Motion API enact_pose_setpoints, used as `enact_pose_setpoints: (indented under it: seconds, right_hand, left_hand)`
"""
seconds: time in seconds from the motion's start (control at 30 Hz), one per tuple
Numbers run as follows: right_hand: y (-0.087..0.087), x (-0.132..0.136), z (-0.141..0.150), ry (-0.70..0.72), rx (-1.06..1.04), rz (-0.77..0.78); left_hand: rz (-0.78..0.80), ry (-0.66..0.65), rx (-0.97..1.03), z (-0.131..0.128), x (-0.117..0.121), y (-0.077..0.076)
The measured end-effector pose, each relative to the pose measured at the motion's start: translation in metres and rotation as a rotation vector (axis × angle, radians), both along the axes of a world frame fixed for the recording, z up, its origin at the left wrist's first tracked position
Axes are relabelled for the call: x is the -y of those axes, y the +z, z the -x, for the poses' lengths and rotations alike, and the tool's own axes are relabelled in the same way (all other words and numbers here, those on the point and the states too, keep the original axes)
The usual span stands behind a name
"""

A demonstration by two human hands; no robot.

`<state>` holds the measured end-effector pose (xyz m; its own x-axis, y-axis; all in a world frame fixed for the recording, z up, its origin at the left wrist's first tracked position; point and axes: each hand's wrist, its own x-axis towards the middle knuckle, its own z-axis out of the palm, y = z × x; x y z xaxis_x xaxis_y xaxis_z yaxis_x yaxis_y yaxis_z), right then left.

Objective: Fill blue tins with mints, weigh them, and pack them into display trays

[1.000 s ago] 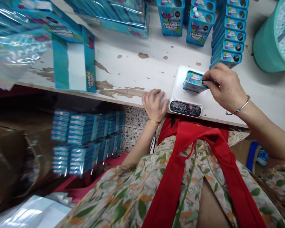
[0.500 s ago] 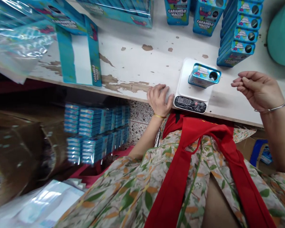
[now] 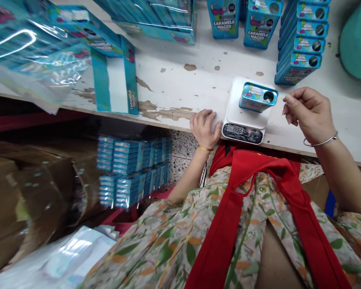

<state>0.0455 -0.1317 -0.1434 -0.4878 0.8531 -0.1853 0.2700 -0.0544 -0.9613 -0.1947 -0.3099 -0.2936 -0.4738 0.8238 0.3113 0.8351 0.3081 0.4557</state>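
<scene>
Here, tin (image 3: 254,97) stands on scale (image 3: 248,117), right of frame centre, hole (image 3: 268,96) upward, so reachable. Right hand (image 3: 313,114) pinched just beside it, contents unclear; left hand (image 3: 206,130), loosely spread, rests on table edge (image 3: 165,123).

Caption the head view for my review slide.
Blue container standing on a white scale, right hand beside it, left hand at the table.

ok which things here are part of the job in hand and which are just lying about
Likely in the job: blue container, white scale beneath it, row of matching containers, right hand, left hand.

Likely just lying about: brown boxes, wrapped stacks, blue open box.
</scene>
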Motion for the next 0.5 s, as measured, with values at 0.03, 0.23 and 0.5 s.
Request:
enact_pose_setpoints:
  seconds: [0.03,0.23,0.5]
  right_hand:
    - [-0.001,0.0,0.001,-0.005,-0.022,-0.012]
    - [0.001,0.003,0.01,-0.033,-0.133,-0.061]
    - [-0.014,-0.001,0.009,-0.098,-0.23,0.23]
  left_hand:
    - [-0.008,-0.002,0.004,0.0,0.0,-0.001]
    - [-0.034,-0.003,-0.034,0.0,0.0,-0.003]
    - [0.006,-0.009,0.023,0.0,0.0,-0.002]
